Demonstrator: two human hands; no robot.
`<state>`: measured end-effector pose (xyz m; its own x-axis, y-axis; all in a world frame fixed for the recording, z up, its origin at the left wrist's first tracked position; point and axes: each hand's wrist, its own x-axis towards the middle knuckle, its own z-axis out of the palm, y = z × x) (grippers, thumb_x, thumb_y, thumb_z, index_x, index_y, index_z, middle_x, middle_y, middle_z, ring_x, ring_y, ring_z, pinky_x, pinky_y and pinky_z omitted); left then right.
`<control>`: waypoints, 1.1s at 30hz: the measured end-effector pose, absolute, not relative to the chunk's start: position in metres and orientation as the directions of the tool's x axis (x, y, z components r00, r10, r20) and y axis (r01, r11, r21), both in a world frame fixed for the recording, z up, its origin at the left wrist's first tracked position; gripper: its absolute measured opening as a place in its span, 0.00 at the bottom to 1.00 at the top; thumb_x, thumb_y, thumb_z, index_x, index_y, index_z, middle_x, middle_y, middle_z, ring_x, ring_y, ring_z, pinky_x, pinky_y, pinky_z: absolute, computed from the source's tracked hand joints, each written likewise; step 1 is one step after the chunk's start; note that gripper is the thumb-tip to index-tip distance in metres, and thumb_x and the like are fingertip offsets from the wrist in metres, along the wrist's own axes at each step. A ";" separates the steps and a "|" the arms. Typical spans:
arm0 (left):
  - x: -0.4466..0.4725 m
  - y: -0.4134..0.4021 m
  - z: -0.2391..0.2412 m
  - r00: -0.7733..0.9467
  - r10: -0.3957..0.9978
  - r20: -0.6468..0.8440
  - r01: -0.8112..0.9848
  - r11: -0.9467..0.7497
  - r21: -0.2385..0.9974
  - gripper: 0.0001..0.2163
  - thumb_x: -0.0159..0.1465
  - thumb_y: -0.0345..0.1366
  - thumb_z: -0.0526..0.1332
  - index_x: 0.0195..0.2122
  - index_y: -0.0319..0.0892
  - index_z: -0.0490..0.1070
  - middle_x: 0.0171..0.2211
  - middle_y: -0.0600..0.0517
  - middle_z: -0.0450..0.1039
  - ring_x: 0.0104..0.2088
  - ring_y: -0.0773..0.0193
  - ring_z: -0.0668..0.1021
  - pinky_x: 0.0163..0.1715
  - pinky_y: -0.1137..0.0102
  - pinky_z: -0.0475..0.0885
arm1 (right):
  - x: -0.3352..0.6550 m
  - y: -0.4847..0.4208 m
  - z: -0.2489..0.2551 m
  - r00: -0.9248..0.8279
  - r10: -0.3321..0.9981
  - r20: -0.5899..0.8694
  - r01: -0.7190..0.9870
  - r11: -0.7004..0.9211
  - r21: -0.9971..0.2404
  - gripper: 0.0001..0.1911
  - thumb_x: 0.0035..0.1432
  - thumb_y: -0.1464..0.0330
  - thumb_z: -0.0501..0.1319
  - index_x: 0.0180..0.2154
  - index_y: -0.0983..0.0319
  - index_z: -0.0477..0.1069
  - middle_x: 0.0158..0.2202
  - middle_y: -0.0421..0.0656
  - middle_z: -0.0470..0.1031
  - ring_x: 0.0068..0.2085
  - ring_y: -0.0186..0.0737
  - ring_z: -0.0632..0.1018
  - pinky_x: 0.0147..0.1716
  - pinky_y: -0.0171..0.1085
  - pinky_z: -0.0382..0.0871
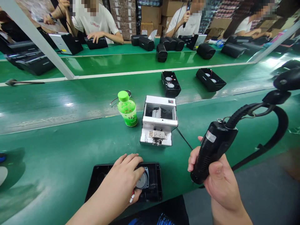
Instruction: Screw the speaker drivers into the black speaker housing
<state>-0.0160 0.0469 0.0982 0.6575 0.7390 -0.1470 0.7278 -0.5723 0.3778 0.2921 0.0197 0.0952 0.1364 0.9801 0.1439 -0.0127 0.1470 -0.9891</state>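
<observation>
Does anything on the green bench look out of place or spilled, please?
The capped bottle looks out of place: apparently a drink, beside the white machine, near the speaker housing. It stands upright; I see no spill.

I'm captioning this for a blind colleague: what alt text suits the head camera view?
A person's right hand grips a black handheld tool while the left hand lies over a round speaker in a black casing on a green bench. Beyond stand a green-capped bottle and a small white machine; other people appear in the background.
</observation>
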 end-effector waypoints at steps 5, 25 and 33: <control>-0.015 0.049 0.102 0.657 0.732 -0.182 0.734 -0.564 0.380 0.18 0.53 0.28 0.69 0.46 0.44 0.80 0.59 0.42 0.77 0.61 0.38 0.78 0.60 0.44 0.75 | 0.292 0.018 0.097 0.123 0.983 0.136 -0.047 0.143 -0.989 0.31 0.74 0.45 0.57 0.70 0.51 0.65 0.38 0.43 0.77 0.31 0.42 0.79 0.29 0.41 0.79; -0.036 0.048 0.096 0.647 0.758 -0.088 0.691 -0.533 0.489 0.29 0.57 0.57 0.80 0.56 0.50 0.81 0.60 0.46 0.77 0.59 0.44 0.79 0.69 0.48 0.65 | 0.198 0.119 0.165 0.014 0.763 0.647 -0.218 0.634 -0.742 0.44 0.55 0.23 0.54 0.44 0.54 0.76 0.23 0.36 0.76 0.19 0.40 0.74 0.18 0.39 0.72; -0.038 0.054 0.096 0.675 0.733 -0.087 0.662 -0.549 0.510 0.24 0.59 0.51 0.79 0.53 0.49 0.80 0.57 0.48 0.77 0.54 0.47 0.80 0.58 0.53 0.71 | 0.196 0.131 0.147 -0.020 0.843 0.538 -0.235 0.519 -0.822 0.47 0.58 0.23 0.50 0.52 0.55 0.76 0.22 0.36 0.76 0.19 0.39 0.72 0.18 0.38 0.71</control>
<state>-0.0383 0.0544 0.0958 0.6746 0.7331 -0.0865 0.6622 -0.5492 0.5098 0.1960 0.1313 0.1467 -0.0205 0.8428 0.5378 -0.2350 0.5187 -0.8220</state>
